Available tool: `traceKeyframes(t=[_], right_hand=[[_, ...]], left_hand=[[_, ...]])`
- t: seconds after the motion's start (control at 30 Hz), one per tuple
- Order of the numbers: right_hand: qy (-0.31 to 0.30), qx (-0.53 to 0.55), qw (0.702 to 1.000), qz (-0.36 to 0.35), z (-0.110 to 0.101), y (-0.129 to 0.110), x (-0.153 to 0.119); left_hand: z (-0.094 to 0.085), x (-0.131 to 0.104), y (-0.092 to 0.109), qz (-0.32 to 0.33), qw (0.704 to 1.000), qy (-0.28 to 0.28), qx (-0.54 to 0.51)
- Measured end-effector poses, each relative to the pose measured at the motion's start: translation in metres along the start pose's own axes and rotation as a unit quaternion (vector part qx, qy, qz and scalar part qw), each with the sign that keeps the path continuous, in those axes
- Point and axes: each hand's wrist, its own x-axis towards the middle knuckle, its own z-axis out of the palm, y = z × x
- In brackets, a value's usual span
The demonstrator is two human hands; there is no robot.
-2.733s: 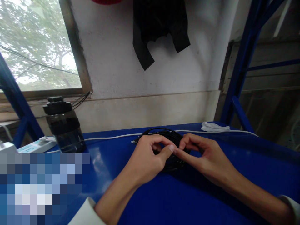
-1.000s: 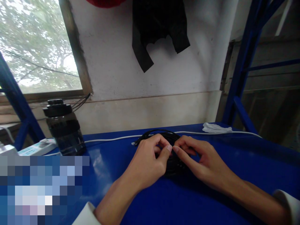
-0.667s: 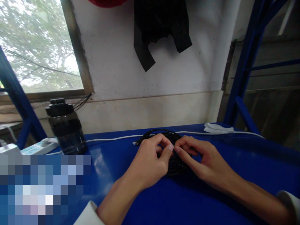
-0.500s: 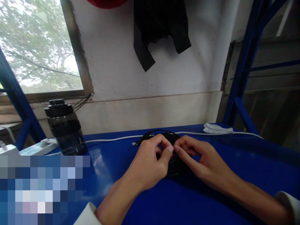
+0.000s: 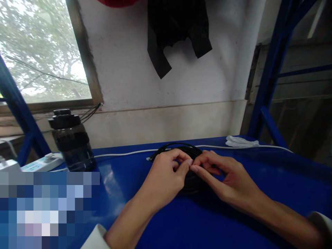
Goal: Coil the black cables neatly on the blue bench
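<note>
A coil of black cable (image 5: 193,186) lies on the blue tabletop (image 5: 166,224), partly covered by both hands. At its far left a cable end with a clear plug (image 5: 148,158) sticks out. My left hand (image 5: 168,174) is over the coil's left side, thumb and index fingertip pinched together. From the right, my right hand (image 5: 223,174) meets it with thumb and index finger also pinched. The fingertips touch or nearly touch above the coil. Whatever lies between them is too small or hidden to make out.
A dark water bottle (image 5: 71,145) stands at the left, beside a white power strip (image 5: 44,163). Along the back runs a white cable (image 5: 124,154), with a crumpled white cloth or glove (image 5: 241,141) near it. Blue frame posts (image 5: 269,72) rise at the sides. A black bag (image 5: 178,24) hangs on the wall.
My right hand has shifted slightly, its thumb tip coming closer to the left fingertips. The left hand stays nearly in place, still pinched.
</note>
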Motion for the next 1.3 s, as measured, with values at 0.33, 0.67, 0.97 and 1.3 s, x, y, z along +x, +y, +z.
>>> traceKeyframes(t=[0.33, 0.67, 0.97, 1.3], right_hand=[[0.001, -0.005, 1.000, 0.006, -0.002, -0.002, 0.003], [0.019, 0.046, 0.997, 0.063, -0.001, 0.000, 0.004], [0.013, 0.054, 0.996, 0.073, -0.001, 0.007, 0.004], [0.013, 0.026, 0.997, 0.070, -0.002, 0.005, 0.004]], left_hand=[[-0.002, -0.003, 0.004, 0.031, 0.999, -0.032, 0.003], [-0.001, -0.005, 0.004, 0.067, 0.996, -0.022, 0.054], [0.000, -0.004, 0.006, 0.044, 0.999, -0.023, 0.023], [-0.001, -0.002, 0.005, 0.039, 0.998, -0.028, -0.040]])
